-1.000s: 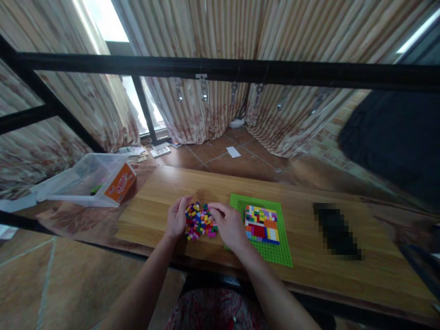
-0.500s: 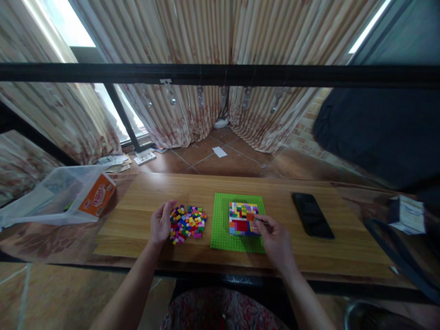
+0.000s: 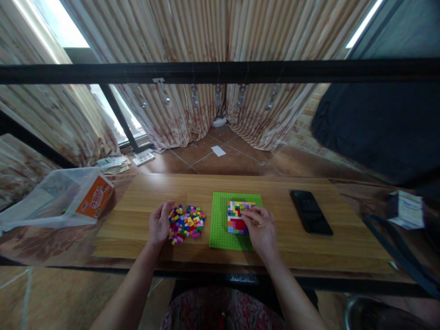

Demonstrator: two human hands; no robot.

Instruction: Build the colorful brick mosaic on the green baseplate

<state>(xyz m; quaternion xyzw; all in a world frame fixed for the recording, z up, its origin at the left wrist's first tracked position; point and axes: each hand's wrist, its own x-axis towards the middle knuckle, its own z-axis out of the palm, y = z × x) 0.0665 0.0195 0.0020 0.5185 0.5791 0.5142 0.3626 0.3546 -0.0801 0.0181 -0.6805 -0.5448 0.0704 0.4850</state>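
Palm-down, right hand (image 3: 261,228) fingers curled onto brick mosaic (image 3: 235,216), grip unclear, left hand (image 3: 159,224) open beside loose bricks (image 3: 186,222)

The table (image 3: 137,215) shows a wood-grain top with a smooth, low-sheen finish. The baseplate (image 3: 220,229) is green plastic with a studded, matt surface. The loose bricks (image 3: 186,222) and the mosaic (image 3: 235,215) fixed on the plate are hard coloured plastic, slightly glossy. The phone (image 3: 311,212) has a black glassy face that reflects light. The bag (image 3: 41,201) is thin translucent plastic film holding an orange printed cardboard box (image 3: 94,199). The curtains (image 3: 192,105) are ribbed cloth, matt. The bar (image 3: 220,72) is black-painted metal.
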